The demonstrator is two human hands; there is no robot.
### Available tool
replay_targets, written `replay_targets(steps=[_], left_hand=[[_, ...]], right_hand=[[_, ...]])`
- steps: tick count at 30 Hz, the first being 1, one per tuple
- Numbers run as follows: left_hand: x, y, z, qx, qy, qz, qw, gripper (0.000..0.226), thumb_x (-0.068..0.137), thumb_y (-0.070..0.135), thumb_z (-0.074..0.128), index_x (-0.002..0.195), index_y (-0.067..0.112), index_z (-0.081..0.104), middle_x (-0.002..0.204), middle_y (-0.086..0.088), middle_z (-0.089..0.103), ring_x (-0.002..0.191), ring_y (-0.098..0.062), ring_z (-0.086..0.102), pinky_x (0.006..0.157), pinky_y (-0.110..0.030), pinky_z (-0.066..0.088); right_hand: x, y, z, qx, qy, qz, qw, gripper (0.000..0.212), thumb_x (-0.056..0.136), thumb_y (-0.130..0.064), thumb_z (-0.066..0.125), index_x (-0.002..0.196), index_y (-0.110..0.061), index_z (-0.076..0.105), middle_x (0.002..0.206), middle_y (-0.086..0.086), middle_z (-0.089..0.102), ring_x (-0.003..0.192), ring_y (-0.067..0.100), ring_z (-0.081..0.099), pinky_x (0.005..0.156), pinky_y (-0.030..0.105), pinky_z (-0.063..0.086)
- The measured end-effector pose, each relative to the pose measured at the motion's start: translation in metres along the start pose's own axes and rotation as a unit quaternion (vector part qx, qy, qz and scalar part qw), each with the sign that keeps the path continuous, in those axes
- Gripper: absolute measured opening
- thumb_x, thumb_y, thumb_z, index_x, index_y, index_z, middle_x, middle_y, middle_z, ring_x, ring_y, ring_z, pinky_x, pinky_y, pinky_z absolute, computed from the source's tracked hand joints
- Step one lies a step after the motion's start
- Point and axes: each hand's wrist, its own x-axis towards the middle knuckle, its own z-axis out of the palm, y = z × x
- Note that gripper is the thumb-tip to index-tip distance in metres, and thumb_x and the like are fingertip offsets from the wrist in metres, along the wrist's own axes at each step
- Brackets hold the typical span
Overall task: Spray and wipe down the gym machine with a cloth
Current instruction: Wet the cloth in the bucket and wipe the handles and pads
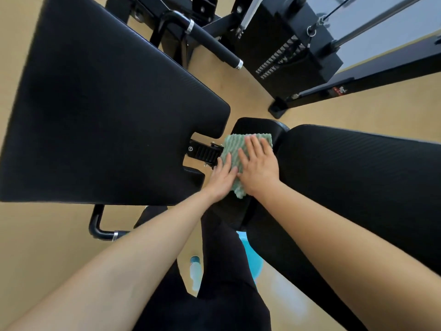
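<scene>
A green and white ribbed cloth (235, 149) lies spread on a small black pad (259, 125) of the gym machine, between the big black back pad (102, 111) on the left and another long black pad (358, 177) on the right. My right hand (259, 168) lies flat on the cloth with straight fingers. My left hand (223, 177) presses on the cloth's left edge, fingers straight, beside a black metal adjuster bracket (205, 152).
A black weight stack (288, 53) with cable and frame stands at the upper right. A padded handle bar (212, 44) sticks out above the back pad. On the tan floor below lie a spray bottle (195, 271) and a blue bucket (253, 259), partly hidden by my leg.
</scene>
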Motion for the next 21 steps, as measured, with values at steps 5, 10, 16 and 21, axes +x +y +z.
replay_targets(steps=[5, 10, 16, 21], left_hand=[[0.057, 0.026, -0.022, -0.054, 0.013, 0.039, 0.998, 0.063, 0.109, 0.053, 0.026, 0.163, 0.034, -0.001, 0.172, -0.003, -0.009, 0.159, -0.025, -0.002, 0.128, -0.053, 0.009], [0.049, 0.001, -0.014, -0.100, 0.025, 0.044, 0.994, 0.062, 0.109, 0.052, 0.026, 0.162, 0.038, -0.002, 0.171, 0.000, 0.008, 0.156, -0.022, 0.015, 0.126, -0.045, 0.022], [-0.010, -0.074, 0.021, -0.123, 0.028, -0.017, 0.992, 0.066, 0.108, 0.057, 0.023, 0.163, 0.035, -0.006, 0.172, 0.000, 0.005, 0.158, -0.022, 0.010, 0.124, -0.042, 0.018], [-0.026, -0.098, 0.034, -0.126, 0.036, -0.066, 0.989, 0.067, 0.107, 0.058, 0.026, 0.163, 0.033, 0.000, 0.172, -0.003, 0.011, 0.157, -0.025, 0.014, 0.126, -0.052, 0.021]], right_hand=[[0.037, 0.017, -0.008, 0.013, 0.013, 0.052, 0.998, 0.081, 0.105, -0.058, 0.020, 0.161, -0.009, -0.011, 0.166, 0.024, -0.018, 0.155, 0.039, -0.019, 0.126, 0.053, -0.009], [0.040, -0.013, -0.001, -0.018, 0.017, 0.054, 0.998, 0.088, 0.103, -0.061, 0.027, 0.161, -0.007, -0.011, 0.165, 0.029, -0.018, 0.153, 0.044, -0.021, 0.124, 0.059, -0.011], [-0.003, -0.076, 0.018, -0.037, -0.010, -0.043, 0.998, 0.085, 0.104, -0.057, 0.028, 0.160, -0.006, -0.011, 0.165, 0.027, -0.020, 0.152, 0.043, -0.024, 0.121, 0.060, -0.017], [-0.022, -0.087, 0.031, -0.044, 0.000, -0.092, 0.995, 0.080, 0.105, -0.057, 0.020, 0.161, -0.009, -0.011, 0.168, 0.021, -0.017, 0.154, 0.038, -0.022, 0.124, 0.056, -0.013]])
